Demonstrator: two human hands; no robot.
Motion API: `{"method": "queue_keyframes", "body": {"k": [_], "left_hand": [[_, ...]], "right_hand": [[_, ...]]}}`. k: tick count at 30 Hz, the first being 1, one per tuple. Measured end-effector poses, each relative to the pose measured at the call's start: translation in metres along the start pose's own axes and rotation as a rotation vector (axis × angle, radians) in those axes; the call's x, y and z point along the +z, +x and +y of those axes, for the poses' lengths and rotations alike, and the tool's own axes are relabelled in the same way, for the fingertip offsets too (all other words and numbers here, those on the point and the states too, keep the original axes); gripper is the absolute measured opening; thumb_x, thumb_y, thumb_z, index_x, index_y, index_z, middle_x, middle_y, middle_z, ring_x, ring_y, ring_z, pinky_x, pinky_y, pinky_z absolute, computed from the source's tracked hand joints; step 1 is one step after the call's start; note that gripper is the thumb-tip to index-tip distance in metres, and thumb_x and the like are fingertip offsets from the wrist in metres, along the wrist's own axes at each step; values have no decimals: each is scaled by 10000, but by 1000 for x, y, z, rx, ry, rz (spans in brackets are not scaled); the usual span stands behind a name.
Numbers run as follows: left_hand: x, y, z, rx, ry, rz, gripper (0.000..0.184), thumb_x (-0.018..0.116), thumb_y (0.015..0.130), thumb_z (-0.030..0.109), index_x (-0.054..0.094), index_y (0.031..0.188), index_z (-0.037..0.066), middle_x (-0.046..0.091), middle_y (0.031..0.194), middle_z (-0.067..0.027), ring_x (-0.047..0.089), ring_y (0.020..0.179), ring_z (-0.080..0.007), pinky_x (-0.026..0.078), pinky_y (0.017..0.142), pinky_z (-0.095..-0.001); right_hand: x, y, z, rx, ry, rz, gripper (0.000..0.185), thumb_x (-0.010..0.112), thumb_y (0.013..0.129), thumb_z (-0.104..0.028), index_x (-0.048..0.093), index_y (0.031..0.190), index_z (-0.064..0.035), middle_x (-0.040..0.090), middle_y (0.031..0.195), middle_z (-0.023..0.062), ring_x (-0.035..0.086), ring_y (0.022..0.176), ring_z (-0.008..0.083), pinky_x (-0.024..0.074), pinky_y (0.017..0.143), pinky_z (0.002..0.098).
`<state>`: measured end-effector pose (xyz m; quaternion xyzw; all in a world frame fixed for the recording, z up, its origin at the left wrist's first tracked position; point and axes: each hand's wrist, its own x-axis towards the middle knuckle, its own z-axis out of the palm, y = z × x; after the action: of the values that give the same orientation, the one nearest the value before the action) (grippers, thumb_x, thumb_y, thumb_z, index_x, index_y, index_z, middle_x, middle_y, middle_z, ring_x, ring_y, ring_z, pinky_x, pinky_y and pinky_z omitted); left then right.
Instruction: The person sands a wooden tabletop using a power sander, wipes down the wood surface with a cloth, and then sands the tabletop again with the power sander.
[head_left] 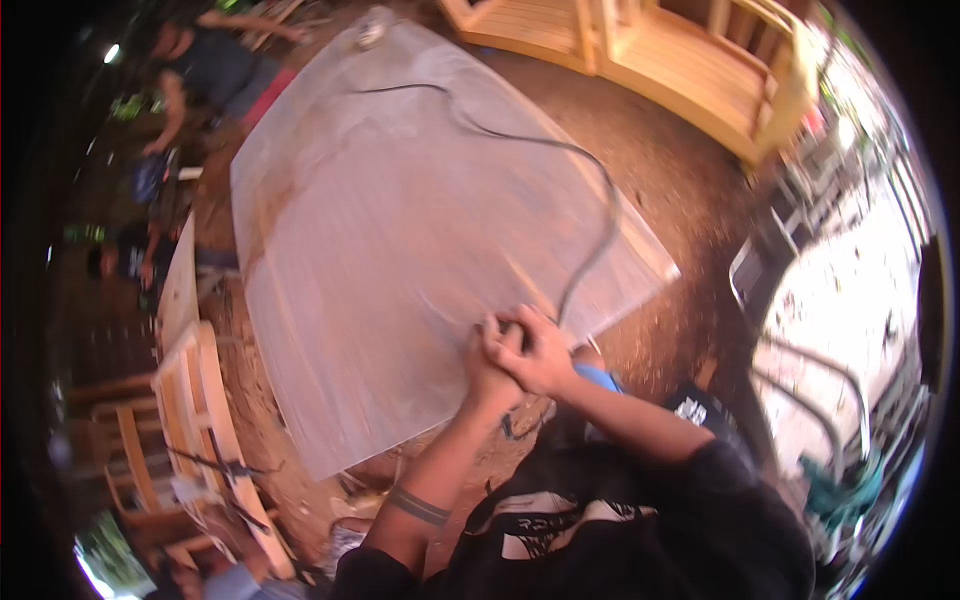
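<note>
My left hand (489, 366) and my right hand (540, 352) press together above the near edge of a large board-like table top (400, 260) with a pale, dusty surface. Both are closed, the fingers curled round each other. A small dark patch shows between them; whatever they grip is mostly hidden. A black cable (607, 190) snakes over the surface and reaches my right hand, where I cannot tell whether it is held or passes behind. Below my wrists hangs a dark loop (515, 428). On the far corner sits a small pale object (371, 36), too blurred to name.
Wooden structures with railings (690, 75) stand at the far right. Wooden frames (205, 420) lean at the left. One person (215, 75) bends beside the table's far left side; another (135, 258) is farther left. Metal tubing (830, 385) lies right, in bright light.
</note>
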<state>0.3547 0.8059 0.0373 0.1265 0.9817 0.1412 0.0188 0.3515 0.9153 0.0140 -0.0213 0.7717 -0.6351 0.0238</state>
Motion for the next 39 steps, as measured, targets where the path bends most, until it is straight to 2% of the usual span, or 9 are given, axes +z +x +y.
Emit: {"method": "queue_keyframes", "body": {"k": [3,12,21,25,29,31,34,37,39], "left_hand": [[13,30,-26,-64,-81,60,346,598,867,287,592,1148,85,564,1149,-157,552,1006,-364,509,810,-479],[-36,186,-135,-224,-84,66,478,783,619,202,610,1057,114,584,1154,-172,582,936,-391,552,729,-468],[-45,380,-251,-224,211,101,493,762,684,320,612,1130,170,622,1165,-126,620,982,-371,534,838,-445],[-50,456,-305,-236,213,71,554,710,708,267,566,1239,201,641,1216,-89,627,1097,-297,528,904,-384],[-59,517,-343,-261,314,77,432,687,728,318,679,1148,214,695,1162,-72,669,1055,-228,541,899,-366],[-72,534,-345,-276,311,64,382,665,755,327,708,1118,214,704,1149,-66,680,1027,-216,548,884,-352],[-77,554,-351,-323,276,-1,401,643,782,347,685,1162,228,706,1141,-53,686,1013,-209,555,869,-347],[-83,544,-345,-178,287,11,411,561,841,343,649,1148,85,687,1132,-169,648,1071,-322,517,912,-402],[-79,527,-330,-325,280,-17,419,601,815,369,651,1191,188,697,1144,-93,673,1033,-248,550,872,-360]], "right_hand": [[5,45,-4,-61,49,-58,497,753,788,-348,636,1126,-2,680,1041,155,644,994,252,494,870,359],[80,245,-16,14,239,-201,387,725,823,-242,641,1075,39,683,981,141,628,929,187,500,843,327],[135,468,2,-116,266,-155,459,738,761,-364,680,1015,14,707,935,197,675,918,228,513,833,333],[164,560,11,-99,302,-170,494,732,733,-395,692,1006,15,709,944,198,670,921,232,508,818,329],[185,635,15,-141,231,-127,536,754,695,-409,684,983,38,706,929,194,660,893,226,508,815,326],[189,657,10,-179,149,-114,419,741,785,-376,671,922,14,671,866,78,600,804,146,493,761,286],[197,687,10,-170,286,-243,575,707,773,-400,637,1129,46,688,1050,252,672,978,328,529,831,400],[191,682,11,-171,339,-380,599,700,779,-417,629,1138,58,685,1052,251,672,978,315,529,834,387],[185,664,15,-81,328,-352,469,734,775,-392,656,984,20,675,926,131,622,857,198,503,782,317]]}}
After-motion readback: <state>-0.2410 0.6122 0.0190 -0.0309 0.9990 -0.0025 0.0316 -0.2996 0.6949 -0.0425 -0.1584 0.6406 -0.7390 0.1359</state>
